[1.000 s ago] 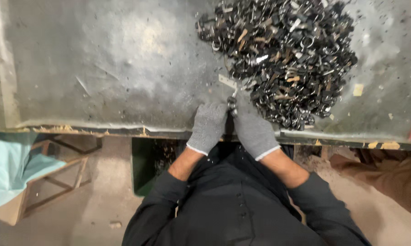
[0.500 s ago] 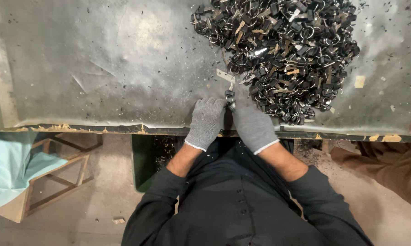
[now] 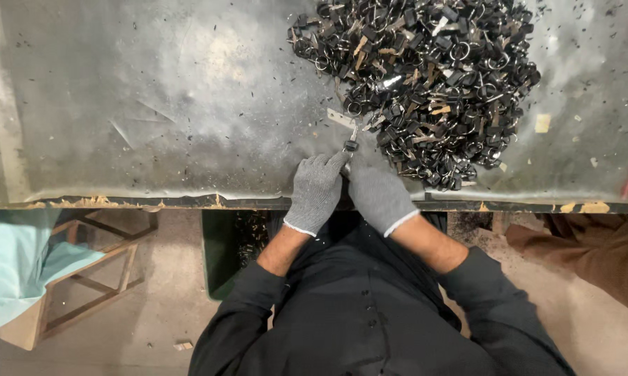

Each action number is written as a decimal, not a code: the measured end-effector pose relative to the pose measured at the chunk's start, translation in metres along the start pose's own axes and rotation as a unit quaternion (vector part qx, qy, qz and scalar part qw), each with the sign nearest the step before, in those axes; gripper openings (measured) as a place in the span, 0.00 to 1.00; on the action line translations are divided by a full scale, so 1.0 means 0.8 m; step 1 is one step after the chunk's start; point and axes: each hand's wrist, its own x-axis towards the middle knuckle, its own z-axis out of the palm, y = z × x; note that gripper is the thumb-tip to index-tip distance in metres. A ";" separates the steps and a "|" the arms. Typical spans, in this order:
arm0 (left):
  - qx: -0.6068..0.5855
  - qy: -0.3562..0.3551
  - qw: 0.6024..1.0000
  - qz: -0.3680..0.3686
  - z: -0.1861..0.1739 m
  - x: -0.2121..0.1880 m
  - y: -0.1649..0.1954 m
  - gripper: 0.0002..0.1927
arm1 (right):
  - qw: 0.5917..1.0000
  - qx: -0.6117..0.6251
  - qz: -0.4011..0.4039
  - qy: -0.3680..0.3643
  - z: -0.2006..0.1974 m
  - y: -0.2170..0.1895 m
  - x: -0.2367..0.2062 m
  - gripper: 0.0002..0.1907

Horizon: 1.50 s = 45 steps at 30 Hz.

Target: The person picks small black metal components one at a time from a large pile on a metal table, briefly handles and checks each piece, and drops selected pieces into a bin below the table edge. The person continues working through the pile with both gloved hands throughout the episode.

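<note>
Gloved hands pinch a small metal piece at the bench edge

Both hands wear grey knit gloves and meet at the near edge of the bench (image 3: 153, 104), a worn, scratched metal sheet. The left hand (image 3: 316, 191) and the right hand (image 3: 380, 195) are closed, fingertips pressed together around a small dark metal piece (image 3: 351, 145) with a thin bright strip rising from it. Just beyond the fingertips and reaching away to the right lies a large heap of dark rings and clips (image 3: 425, 76), its near edge close to the right hand. Below the left hand, under the bench, stands a green bin (image 3: 220, 251); farther left is a wooden frame (image 3: 91, 278)
</note>
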 end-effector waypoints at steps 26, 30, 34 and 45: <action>-0.018 0.043 0.998 -0.036 -0.004 -0.007 0.012 0.06 | 0.998 0.056 0.034 -0.004 -0.027 -0.006 -0.008 0.21; -0.015 -0.001 0.999 -0.048 -0.030 0.011 0.016 0.08 | 0.999 0.020 0.029 -0.005 -0.022 -0.003 -0.008 0.20; 0.144 -0.274 0.942 -0.132 -0.120 0.021 -0.006 0.06 | 0.996 0.079 0.023 -0.036 -0.025 0.015 -0.020 0.24; -0.044 -0.029 0.999 0.001 -0.032 0.153 -0.008 0.17 | 0.990 0.099 -0.041 0.097 -0.014 0.000 -0.014 0.38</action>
